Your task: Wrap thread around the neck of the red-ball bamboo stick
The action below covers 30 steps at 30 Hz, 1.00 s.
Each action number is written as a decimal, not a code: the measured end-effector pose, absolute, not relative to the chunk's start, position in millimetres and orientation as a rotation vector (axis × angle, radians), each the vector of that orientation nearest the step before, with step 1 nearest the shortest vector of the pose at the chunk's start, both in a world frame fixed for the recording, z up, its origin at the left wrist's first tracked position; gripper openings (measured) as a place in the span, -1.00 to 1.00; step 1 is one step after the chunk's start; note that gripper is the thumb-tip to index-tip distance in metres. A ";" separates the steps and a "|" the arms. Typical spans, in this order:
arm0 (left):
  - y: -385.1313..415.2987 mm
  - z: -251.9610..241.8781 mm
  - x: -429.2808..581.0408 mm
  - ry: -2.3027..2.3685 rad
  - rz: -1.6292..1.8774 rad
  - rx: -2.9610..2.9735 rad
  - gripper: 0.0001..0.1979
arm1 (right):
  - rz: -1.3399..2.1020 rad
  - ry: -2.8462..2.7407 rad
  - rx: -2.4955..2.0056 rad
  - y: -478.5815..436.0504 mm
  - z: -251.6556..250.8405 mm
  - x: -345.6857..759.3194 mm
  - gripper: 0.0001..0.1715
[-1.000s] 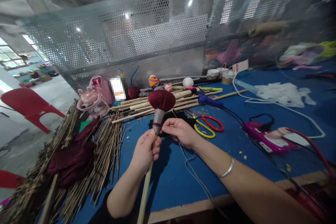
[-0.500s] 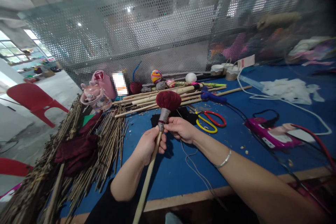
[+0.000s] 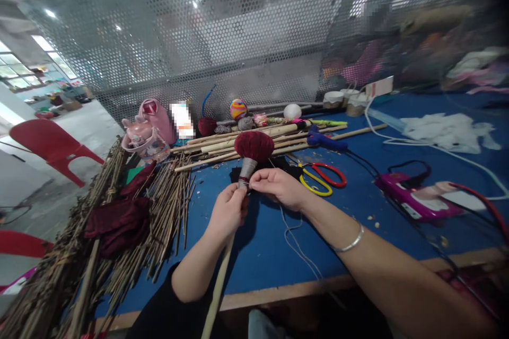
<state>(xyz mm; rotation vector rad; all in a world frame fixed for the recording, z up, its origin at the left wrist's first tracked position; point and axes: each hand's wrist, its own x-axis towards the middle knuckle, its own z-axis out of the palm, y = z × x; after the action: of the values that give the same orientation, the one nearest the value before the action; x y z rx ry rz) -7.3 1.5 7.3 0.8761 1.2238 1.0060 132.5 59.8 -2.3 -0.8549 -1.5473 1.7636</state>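
Note:
A wooden stick [image 3: 218, 288] slants up from the table's front edge, topped by a dark red padded fabric head [image 3: 254, 146]. Grey cord wrapping [image 3: 248, 167] binds the neck under the head, with a thin dark red band near its lower end. My left hand [image 3: 227, 211] is closed around the stick at the foot of the wrapping, thumb against it. Fingertips of my right hand [image 3: 280, 188] pinch together beside the wrapping; the thin strand between them is hard to make out. Loose grey cord [image 3: 294, 238] trails below that hand over the blue table.
Scissors [image 3: 320, 178] with red and yellow handles lie right of the hands, near a blue glue gun [image 3: 326, 140]. Wooden sticks [image 3: 214, 158] lie behind. Bundled twigs [image 3: 163, 222] and dark red cloth [image 3: 119, 225] cover the left. A purple device [image 3: 415, 201] sits right.
My left hand has turned, and its fingers have closed further around the stick just under the wrapping. My right fingertips have shifted slightly at the wrapping. The camera view has shifted a little.

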 end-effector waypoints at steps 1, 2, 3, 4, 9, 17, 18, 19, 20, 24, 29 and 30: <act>1.6 7.4 -7.5 1.225 1.013 0.883 -0.79 | 1.762 -1.544 -0.854 59.5 -1.5 132.4 -0.68; 1.6 7.6 -7.6 1.223 1.017 0.889 -0.79 | 1.765 -1.537 -0.856 59.6 -1.2 132.0 -0.68; 1.5 7.7 -7.6 1.221 1.021 0.894 -0.78 | 1.770 -1.528 -0.861 59.9 -1.5 131.3 -0.68; 1.5 7.8 -7.5 1.222 1.023 0.894 -0.78 | 1.775 -1.520 -0.867 60.5 -2.4 130.7 -0.68; 0.9 5.8 -6.7 1.204 1.017 0.880 -0.76 | 1.829 -1.478 -0.847 66.1 -10.5 130.4 -0.68; 0.9 -3.2 -2.1 1.032 0.987 0.919 -0.67 | 1.988 -1.452 -0.622 71.0 -11.8 137.2 -0.61; 2.4 -2.8 -0.2 1.064 0.959 0.943 -0.64 | 1.948 -1.449 -0.659 71.4 -10.9 138.0 -0.63; 4.5 -1.9 1.7 1.118 0.927 0.970 -0.62 | 1.902 -1.441 -0.716 71.8 -10.0 138.5 -0.65; 6.8 -0.8 3.5 1.185 0.902 1.000 -0.62 | 1.857 -1.430 -0.780 72.0 -9.0 138.6 -0.66; 14.2 1.0 7.2 1.418 1.057 1.143 -0.66 | 1.781 -1.408 -0.904 69.9 -4.8 135.9 -0.65; 11.9 -7.8 5.6 1.375 1.265 1.130 -0.69 | 1.799 -1.415 -0.860 66.9 -3.3 134.4 -0.64; 10.6 -9.4 4.6 1.352 1.285 1.097 -0.68 | 1.800 -1.445 -0.867 67.0 -3.9 134.9 -0.64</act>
<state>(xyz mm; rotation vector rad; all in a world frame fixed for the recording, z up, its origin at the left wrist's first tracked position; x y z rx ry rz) 4.6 10.6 -9.4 1.0974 1.3518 1.2846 134.9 67.0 -3.9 -0.8668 -1.4454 1.8003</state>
